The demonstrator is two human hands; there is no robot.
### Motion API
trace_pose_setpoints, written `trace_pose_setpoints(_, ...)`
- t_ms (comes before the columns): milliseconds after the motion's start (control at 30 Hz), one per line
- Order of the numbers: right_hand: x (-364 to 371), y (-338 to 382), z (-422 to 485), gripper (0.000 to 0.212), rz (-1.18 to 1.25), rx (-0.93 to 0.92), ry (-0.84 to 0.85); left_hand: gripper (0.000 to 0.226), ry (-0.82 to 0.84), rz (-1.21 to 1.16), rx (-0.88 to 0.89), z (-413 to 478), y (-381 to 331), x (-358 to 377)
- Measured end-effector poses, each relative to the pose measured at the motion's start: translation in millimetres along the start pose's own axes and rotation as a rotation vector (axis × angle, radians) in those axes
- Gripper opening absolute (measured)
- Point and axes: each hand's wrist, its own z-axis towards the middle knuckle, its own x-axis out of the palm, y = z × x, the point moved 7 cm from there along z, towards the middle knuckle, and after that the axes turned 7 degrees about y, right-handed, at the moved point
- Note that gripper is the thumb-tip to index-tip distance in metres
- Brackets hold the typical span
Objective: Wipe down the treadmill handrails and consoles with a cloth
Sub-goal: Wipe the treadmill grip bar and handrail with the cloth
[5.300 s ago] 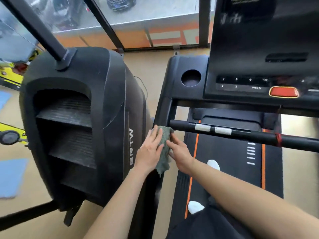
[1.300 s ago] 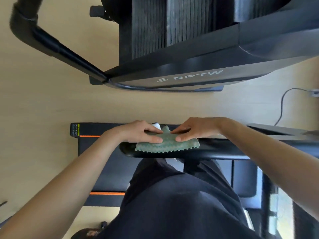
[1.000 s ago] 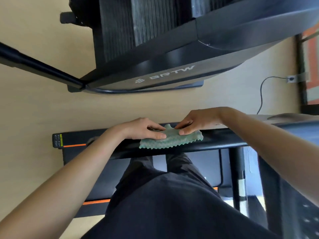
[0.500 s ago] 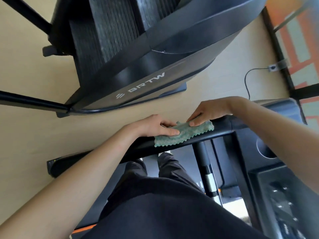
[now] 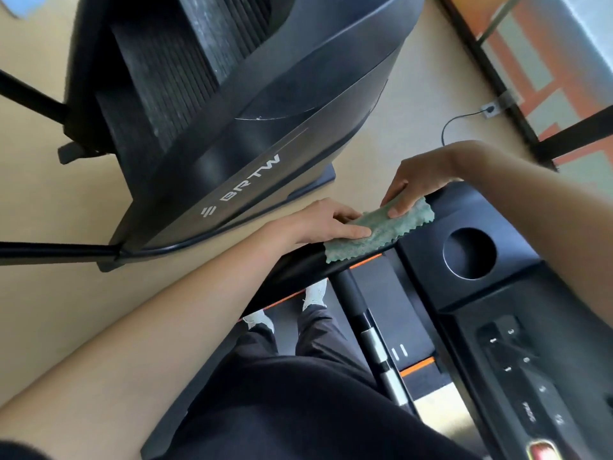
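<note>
Bright even daylight, soft shadows, faint sheen on dark surfaces — edges bent, slightly soft

The floor [image 5: 49,161] was a pale tan, smooth and evenly lit. A big black stair machine [image 5: 331,78] stood on it, with ribbed steps running up its middle and white BRTW lettering [image 5: 253,177] along its side panel. A black bar [image 5: 49,252] met its lower edge. A thin black cable [image 5: 454,122] curled across the floor to a small grey fitting [image 5: 490,109] beside a dark frame [image 5: 477,61], with orange and grey panels [image 5: 544,54] beyond. A patch of blue [image 5: 16,3] showed at the far edge.
</note>
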Motion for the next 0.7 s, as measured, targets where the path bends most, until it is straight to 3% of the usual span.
trace_pose_setpoints(167,3.2,-1.6,-5.4,0.043,0.013,-0.023,-0.052,0.053,-0.055,0.026,0.02,1.7,-1.0,2.3)
trace_pose_setpoints(367,6.7,14.0,0.5,0.043,0.006,-0.103,-0.049,0.086,-0.097,0.105,0.005,-8.2,12.7,0.5)
trace_pose_setpoints(700,29.1,72.4,22.8,0.048,-0.021,-0.209,-0.071,0.077,-0.182,0.123,-0.028,-71.5,54.3,-3.0)
